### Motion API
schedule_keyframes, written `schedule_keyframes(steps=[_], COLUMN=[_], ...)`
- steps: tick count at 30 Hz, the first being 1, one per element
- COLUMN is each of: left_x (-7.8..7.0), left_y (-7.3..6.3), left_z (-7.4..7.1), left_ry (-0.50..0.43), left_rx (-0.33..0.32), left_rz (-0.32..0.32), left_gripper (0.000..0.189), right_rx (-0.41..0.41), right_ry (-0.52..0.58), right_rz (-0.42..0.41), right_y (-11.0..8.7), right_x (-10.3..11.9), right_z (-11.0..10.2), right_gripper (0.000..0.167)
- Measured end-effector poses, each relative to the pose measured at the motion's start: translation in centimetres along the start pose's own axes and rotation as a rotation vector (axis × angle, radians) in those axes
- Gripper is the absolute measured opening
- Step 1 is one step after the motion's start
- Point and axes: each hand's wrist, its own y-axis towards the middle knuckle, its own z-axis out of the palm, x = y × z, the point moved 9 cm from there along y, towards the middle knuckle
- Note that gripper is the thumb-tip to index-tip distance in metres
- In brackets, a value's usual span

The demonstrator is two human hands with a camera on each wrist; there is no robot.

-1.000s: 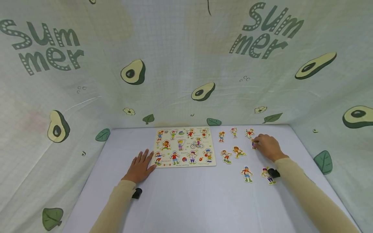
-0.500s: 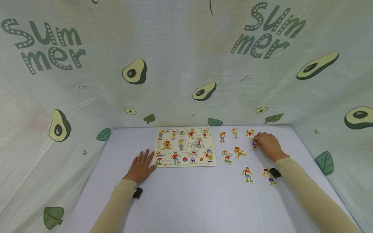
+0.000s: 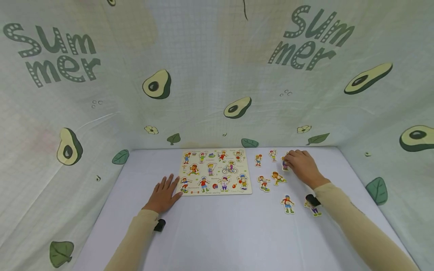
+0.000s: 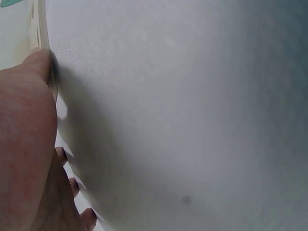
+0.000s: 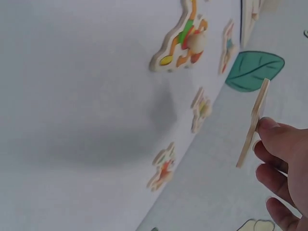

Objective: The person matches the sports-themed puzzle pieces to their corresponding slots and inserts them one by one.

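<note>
- Right hand (image 3: 303, 166) pinches one wooden piece (image 5: 249, 137) near the desk's (image 3: 220, 233) far edge, right half.
- Left hand (image 3: 162, 195) open, fingers spread, at the board's (image 3: 248, 191) near-left corner.
- Step looks like pick-and-carry; next move calls for steady pinch, clear of loose pieces (image 3: 287, 204).
- Vs earlier frame: piece shifted left, left hand unchanged.
</note>
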Motion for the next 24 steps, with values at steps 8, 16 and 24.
schedule_keyframes(steps=[8,16,24], left_x=[0.1,0.1,-0.1], left_y=[0.2,0.0,-0.2], left_z=[0.3,0.1,-0.1], left_ry=[0.002,0.007,-0.004], left_rx=[0.011,0.005,0.002], left_rz=[-0.009,-0.011,-0.006], left_gripper=[0.075,0.074,0.074], right_rx=[-0.021,-0.024,-0.014], right_ry=[0.022,0.033,0.055], right_rz=[-0.036,-0.09,-0.116], right_y=[2.1,3.8,5.3], right_x=[3.2,6.3,9.1], right_z=[-0.4,0.4,1.4], right_gripper=[0.004,0.007,0.011])
